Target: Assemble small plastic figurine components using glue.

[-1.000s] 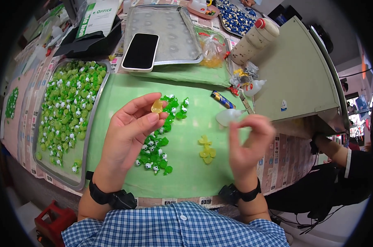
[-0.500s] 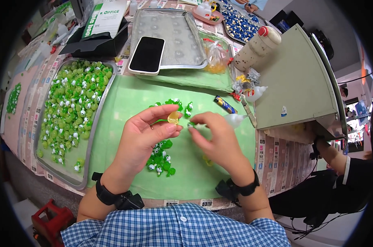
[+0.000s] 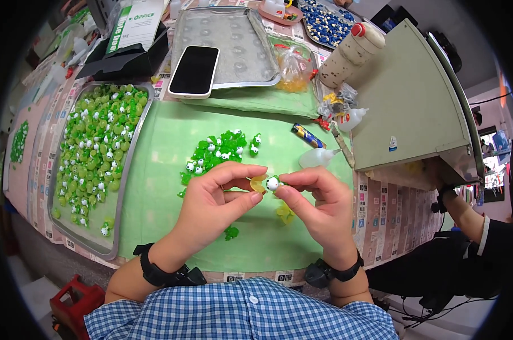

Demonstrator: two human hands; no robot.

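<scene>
My left hand (image 3: pixel 217 198) pinches a translucent yellow cup-shaped piece (image 3: pixel 257 183) between thumb and fingers. Right against it, the fingertips of my right hand (image 3: pixel 320 203) grip a small green-and-white figure (image 3: pixel 272 183) with dark eye dots. The two parts meet or nearly touch; I cannot tell whether they are joined. Behind my left hand lies a loose pile of similar green-and-white figures (image 3: pixel 217 148), partly covered by that hand. A few yellow pieces (image 3: pixel 285 213) rest on the green mat (image 3: pixel 160 153) beneath my right hand.
At left stands a metal tray (image 3: pixel 112 238) full of green-and-yellow figures. A squeeze bottle (image 3: pixel 316 157) and a blue battery-like cylinder (image 3: pixel 308 136) lie right of the pile. Farther back are a phone (image 3: pixel 194 71), an upturned tray (image 3: pixel 251 42), a speckled bottle (image 3: pixel 350 56) and a grey-green cabinet (image 3: pixel 406 107).
My right hand has come in toward my left, bringing the figure up to the yellow piece. Both hands now sit slightly lower and further right in view, uncovering more of the pile.
</scene>
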